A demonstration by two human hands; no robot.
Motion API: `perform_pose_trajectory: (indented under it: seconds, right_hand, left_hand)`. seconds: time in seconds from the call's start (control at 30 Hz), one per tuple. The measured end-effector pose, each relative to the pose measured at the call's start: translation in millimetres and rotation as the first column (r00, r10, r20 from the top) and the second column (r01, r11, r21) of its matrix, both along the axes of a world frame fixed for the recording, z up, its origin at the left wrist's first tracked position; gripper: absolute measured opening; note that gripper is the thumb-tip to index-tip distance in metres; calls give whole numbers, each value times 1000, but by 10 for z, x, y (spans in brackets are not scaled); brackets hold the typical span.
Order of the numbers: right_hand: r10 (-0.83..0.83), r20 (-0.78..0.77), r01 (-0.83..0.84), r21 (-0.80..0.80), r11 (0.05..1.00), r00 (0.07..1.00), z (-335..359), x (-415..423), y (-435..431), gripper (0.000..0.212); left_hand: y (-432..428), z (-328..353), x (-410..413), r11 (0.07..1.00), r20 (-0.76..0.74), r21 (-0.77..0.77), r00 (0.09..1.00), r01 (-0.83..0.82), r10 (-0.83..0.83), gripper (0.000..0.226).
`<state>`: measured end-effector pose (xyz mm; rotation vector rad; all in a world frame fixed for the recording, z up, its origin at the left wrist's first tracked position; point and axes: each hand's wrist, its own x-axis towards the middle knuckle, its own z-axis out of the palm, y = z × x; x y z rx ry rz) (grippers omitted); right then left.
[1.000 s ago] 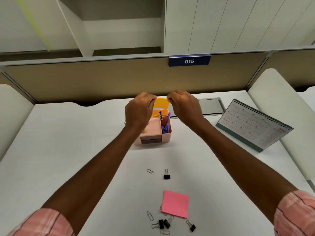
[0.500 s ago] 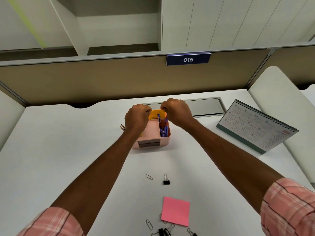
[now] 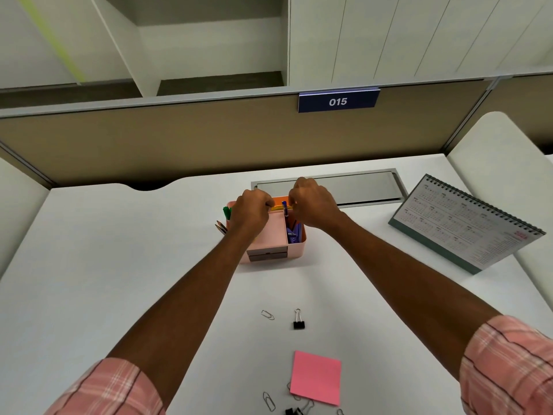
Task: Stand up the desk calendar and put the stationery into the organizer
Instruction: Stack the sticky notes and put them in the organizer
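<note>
White flat-topped bench (image 3: 119, 265): smooth, matt.

Spiral-bound card desk calendar (image 3: 466, 223): stands tent-wise at the bench's right, well apart from both hands.

Left hand (image 3: 251, 214) and right hand (image 3: 314, 205): forearms stretched forward, backs up, knuckles bent. Each grip pinches an upper corner of the yellow-orange sticky pad (image 3: 276, 207) between them.

Pink plastic box organizer (image 3: 275, 238): rectangular with rounded corners, partitioned, grey drawer fronts facing the person. It sits directly under both hands. The pad stands on edge in its rear compartment, mostly sunk.

Pink square paper sticky note (image 3: 316, 377): flat, near the bench's front.

Black binder clip (image 3: 298, 320) and silver wire paper clip (image 3: 267, 314): loose, between organizer and note.
</note>
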<state>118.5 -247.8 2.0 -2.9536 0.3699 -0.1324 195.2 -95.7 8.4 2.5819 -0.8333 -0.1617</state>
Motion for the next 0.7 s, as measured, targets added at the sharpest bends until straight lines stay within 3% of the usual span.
perform_pose_trajectory:
  seconds: [0.47,0.7]
  right_hand:
    - [5,18,-6,36,999,1000,65,-100,22,35]
    - [-43,111,31,112,993,993,138,-400,94,29]
  left_hand:
    - [-9,74,-79,992,16,122,1000,20,-22,22]
    - [98,178,-437,997,21,-51,998,54,-53,24]
